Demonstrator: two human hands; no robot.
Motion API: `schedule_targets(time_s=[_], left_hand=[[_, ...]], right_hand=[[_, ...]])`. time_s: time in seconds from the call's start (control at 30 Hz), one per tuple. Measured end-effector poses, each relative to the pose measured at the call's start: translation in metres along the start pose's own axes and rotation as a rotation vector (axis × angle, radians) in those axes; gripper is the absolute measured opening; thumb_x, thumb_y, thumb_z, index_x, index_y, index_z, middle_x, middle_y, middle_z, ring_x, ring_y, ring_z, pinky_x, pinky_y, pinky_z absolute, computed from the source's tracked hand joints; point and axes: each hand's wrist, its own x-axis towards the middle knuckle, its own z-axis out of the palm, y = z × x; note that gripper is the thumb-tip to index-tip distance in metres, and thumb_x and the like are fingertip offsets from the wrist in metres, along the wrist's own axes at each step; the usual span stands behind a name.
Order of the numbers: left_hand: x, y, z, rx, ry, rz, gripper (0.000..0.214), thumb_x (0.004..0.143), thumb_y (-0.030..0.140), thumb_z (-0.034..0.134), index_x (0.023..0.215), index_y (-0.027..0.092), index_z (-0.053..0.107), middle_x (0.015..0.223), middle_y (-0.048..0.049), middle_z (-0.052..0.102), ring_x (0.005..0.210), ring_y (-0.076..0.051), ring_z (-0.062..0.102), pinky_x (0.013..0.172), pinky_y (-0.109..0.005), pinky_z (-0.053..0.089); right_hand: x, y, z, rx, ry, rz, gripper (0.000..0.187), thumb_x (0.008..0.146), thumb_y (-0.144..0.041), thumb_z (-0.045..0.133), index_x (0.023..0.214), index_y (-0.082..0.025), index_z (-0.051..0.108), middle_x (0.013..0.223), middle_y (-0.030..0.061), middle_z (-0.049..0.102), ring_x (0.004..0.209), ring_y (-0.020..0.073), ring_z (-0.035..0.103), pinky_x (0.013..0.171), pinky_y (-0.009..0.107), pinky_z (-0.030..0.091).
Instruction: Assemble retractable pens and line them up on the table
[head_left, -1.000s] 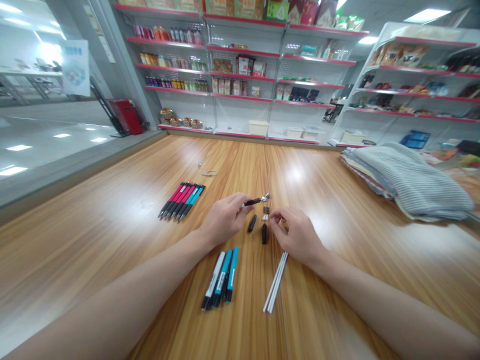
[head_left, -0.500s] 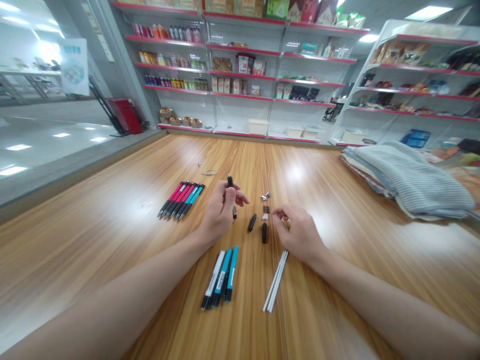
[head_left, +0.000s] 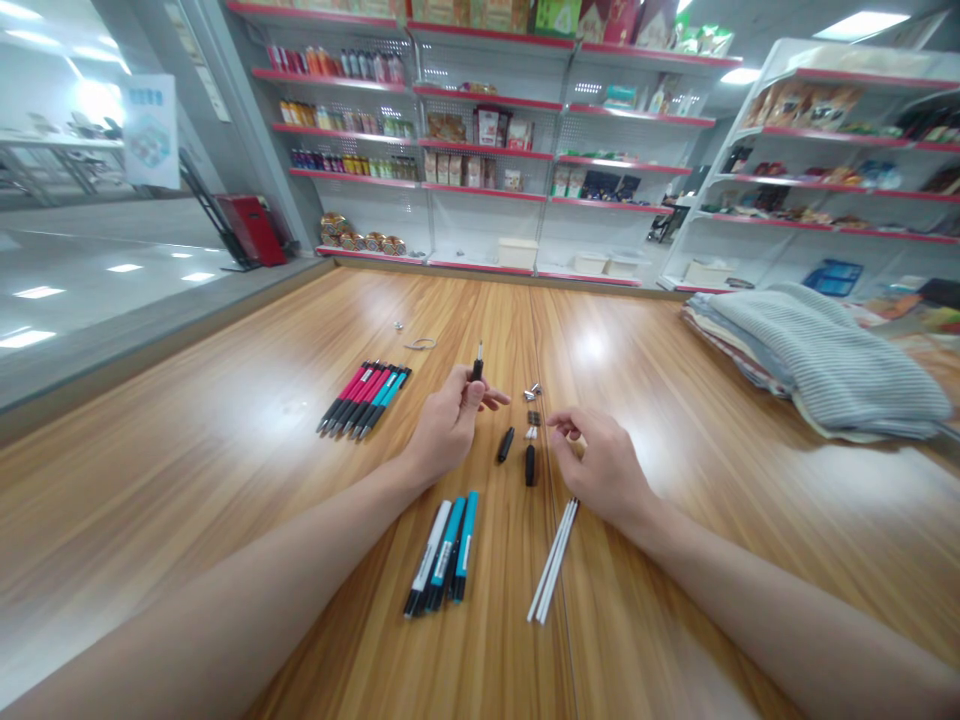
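My left hand (head_left: 448, 428) is closed round a black pen part (head_left: 477, 365) that sticks upright out of the fist. My right hand (head_left: 600, 465) hovers just right of a small cluster of loose pen parts (head_left: 529, 430), thumb and forefinger pinched together; what they hold is too small to name. Two black pen sleeves (head_left: 517, 455) lie between my hands. Three pen barrels, white and teal (head_left: 444, 555), lie below my left hand. Thin white refills (head_left: 553, 560) lie under my right wrist.
A row of several finished pink and teal pens (head_left: 365, 399) lies to the left on the wooden table (head_left: 225, 470). A rubber band (head_left: 420, 345) and a tiny ring lie farther back. Folded cloths (head_left: 817, 355) are stacked at the right. Stocked store shelves (head_left: 487, 140) stand behind.
My left hand swung the black pen part from pointing right over the small parts to standing upright. My right hand shifted slightly right and stayed pinched.
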Motion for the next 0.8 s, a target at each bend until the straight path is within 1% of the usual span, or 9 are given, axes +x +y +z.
schedule_targets(time_s=[0.3,0.4,0.5,0.63,0.73,0.8], left_hand=[[0.0003,-0.0004,0.0003,-0.016,0.017,0.011,0.024,0.098,0.04,0.034,0.095,0.019,0.045,0.095,-0.0072,0.069,0.082,-0.014,0.063,0.078,-0.03,0.048],[-0.0011,0.0014,0.0005,-0.04,0.06,0.065,0.022,0.099,0.038,0.033,0.097,0.018,0.044,0.089,-0.0056,0.068,0.079,-0.013,0.062,0.076,-0.029,0.047],[-0.0037,0.0028,0.0,-0.022,0.089,0.124,0.022,0.098,0.037,0.034,0.097,0.018,0.044,0.085,-0.004,0.065,0.075,-0.012,0.061,0.072,-0.026,0.046],[-0.0065,0.0041,-0.0022,0.096,0.031,0.153,0.019,0.097,0.034,0.039,0.096,0.018,0.049,0.082,-0.0021,0.061,0.069,-0.01,0.055,0.066,-0.023,0.043],[-0.0069,0.0053,-0.0034,0.217,-0.015,0.192,0.019,0.096,0.031,0.042,0.099,0.017,0.054,0.081,-0.0021,0.059,0.072,-0.011,0.055,0.068,-0.023,0.042],[-0.0066,0.0057,-0.0033,0.244,-0.032,0.202,0.019,0.095,0.031,0.044,0.1,0.017,0.056,0.082,-0.0028,0.059,0.075,-0.012,0.056,0.07,-0.023,0.043]], right_hand=[[0.0001,-0.0015,-0.0001,0.0,-0.022,-0.004,0.013,0.084,-0.014,0.052,0.092,-0.019,0.061,0.085,0.004,0.066,0.082,0.0193,0.059,0.076,0.032,0.044],[-0.0001,-0.0016,0.0002,-0.001,-0.016,-0.004,0.014,0.084,-0.014,0.052,0.092,-0.019,0.061,0.087,0.004,0.066,0.084,0.0197,0.059,0.077,0.032,0.044],[0.0,-0.0019,0.0,-0.003,-0.008,-0.005,0.015,0.084,-0.014,0.052,0.093,-0.019,0.062,0.088,0.0042,0.066,0.084,0.0201,0.059,0.078,0.032,0.044],[0.0013,-0.0016,-0.0012,-0.006,0.02,-0.004,0.015,0.085,-0.014,0.05,0.092,-0.019,0.062,0.088,0.0048,0.067,0.083,0.0201,0.059,0.077,0.033,0.044],[0.002,0.0,-0.0013,-0.012,0.026,-0.008,0.015,0.085,-0.014,0.05,0.091,-0.019,0.063,0.088,0.0051,0.067,0.084,0.0205,0.06,0.078,0.033,0.044],[0.0019,0.0011,-0.0007,-0.018,-0.003,-0.022,0.015,0.085,-0.015,0.051,0.091,-0.02,0.064,0.088,0.0049,0.067,0.086,0.0213,0.06,0.079,0.034,0.044]])
